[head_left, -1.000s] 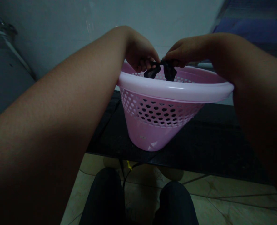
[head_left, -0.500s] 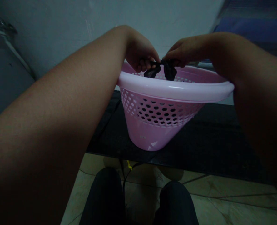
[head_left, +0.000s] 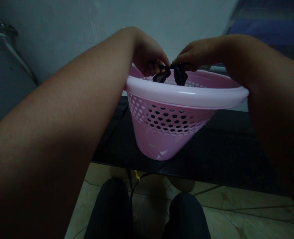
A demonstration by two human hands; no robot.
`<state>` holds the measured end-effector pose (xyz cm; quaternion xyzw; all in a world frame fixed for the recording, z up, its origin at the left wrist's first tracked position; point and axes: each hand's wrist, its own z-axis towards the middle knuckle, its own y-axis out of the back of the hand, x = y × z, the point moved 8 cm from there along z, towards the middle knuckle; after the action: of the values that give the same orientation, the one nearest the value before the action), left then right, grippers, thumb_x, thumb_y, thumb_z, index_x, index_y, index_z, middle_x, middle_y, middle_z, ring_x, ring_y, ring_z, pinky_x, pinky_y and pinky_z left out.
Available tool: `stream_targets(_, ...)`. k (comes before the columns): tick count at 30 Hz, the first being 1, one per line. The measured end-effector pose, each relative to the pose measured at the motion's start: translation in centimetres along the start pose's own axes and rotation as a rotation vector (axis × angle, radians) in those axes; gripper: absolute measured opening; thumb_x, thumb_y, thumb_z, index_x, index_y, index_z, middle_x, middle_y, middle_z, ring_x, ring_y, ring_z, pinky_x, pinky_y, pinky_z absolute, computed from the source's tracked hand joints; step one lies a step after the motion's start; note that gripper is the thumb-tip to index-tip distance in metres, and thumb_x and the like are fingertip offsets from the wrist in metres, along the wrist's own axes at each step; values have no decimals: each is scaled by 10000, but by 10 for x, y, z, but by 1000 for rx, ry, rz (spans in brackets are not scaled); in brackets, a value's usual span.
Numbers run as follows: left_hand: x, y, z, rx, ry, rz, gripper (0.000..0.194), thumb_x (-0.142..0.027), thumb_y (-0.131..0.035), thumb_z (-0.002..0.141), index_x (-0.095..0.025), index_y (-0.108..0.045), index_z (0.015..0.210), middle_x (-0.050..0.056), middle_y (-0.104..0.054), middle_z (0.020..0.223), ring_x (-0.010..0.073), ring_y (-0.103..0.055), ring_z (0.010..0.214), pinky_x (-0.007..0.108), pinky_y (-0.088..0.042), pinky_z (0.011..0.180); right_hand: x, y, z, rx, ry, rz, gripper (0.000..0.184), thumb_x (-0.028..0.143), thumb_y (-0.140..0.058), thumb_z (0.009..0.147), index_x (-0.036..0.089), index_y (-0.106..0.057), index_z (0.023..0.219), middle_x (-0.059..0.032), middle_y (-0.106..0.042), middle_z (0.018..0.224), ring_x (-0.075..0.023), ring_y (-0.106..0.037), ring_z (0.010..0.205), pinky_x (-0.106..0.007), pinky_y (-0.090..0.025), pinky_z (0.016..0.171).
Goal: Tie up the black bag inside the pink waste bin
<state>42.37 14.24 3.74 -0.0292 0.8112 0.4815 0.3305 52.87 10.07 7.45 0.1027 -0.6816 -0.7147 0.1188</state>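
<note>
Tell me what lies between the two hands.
In the head view, a twisted piece of dark cloth spans the gap between the left hand and the right hand, above the pink perforated plastic basket.

This looks like a room in a home rather than a workplace, though which room cannot be told. A pink plastic laundry basket [head_left: 186,94] stands on a dark tabletop [head_left: 223,146], with a plain painted wall [head_left: 49,26] behind it and beige tiles [head_left: 248,202] on the floor. Blue fabric [head_left: 266,28] lies at the far right, and a metal pipe fitting [head_left: 6,30] shows on the far left.
</note>
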Motion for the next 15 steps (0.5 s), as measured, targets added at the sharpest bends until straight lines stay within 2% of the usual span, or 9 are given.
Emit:
stream_targets(4,1,0,-3,-26,18,22,237,-493,-582,747,-361,-628,938,-66,-700,1047,174,-380,1335,348,-468,1016,4,-1,-3,3,2,16,269,268,-449,935,124,-541,727,24,-462,583,-63,-386,479,-215,-288,513)
stream_targets(7,2,1,-3,-40,24,4,167,-471,-597,729,-321,-605,802,-39,-709,964,190,-372,1338,356,-451,1017,4,-1,-5,-3,-14,13,252,277,-470,920,127,-547,732,24,-472,591,-69,-395,482,-225,-303,515)
stream_targets(10,1,1,-1,-24,0,-54,176,-431,-585,764,-283,-540,680,11,-657,780,196,-382,1329,401,-371,1077,4,0,-5,0,-22,-33,273,276,-442,935,127,-540,727,24,-463,584,-69,-383,480,-226,-292,519)
stream_targets(12,-1,-1,0,11,-22,-80,198,-396,-565,798,-270,-515,653,26,-608,708,208,-393,1318,431,-349,1081,5,0,-5,3,-15,-59,291,281,-409,954,126,-540,745,26,-452,580,-66,-371,483,-222,-287,533)
stream_targets(15,-2,-2,0,18,-20,-91,182,-359,-569,795,-249,-520,659,25,-617,726,232,-386,1316,442,-390,1027,5,-1,-6,14,-12,-68,298,296,-389,966,127,-548,779,28,-451,579,-67,-373,494,-222,-295,557)
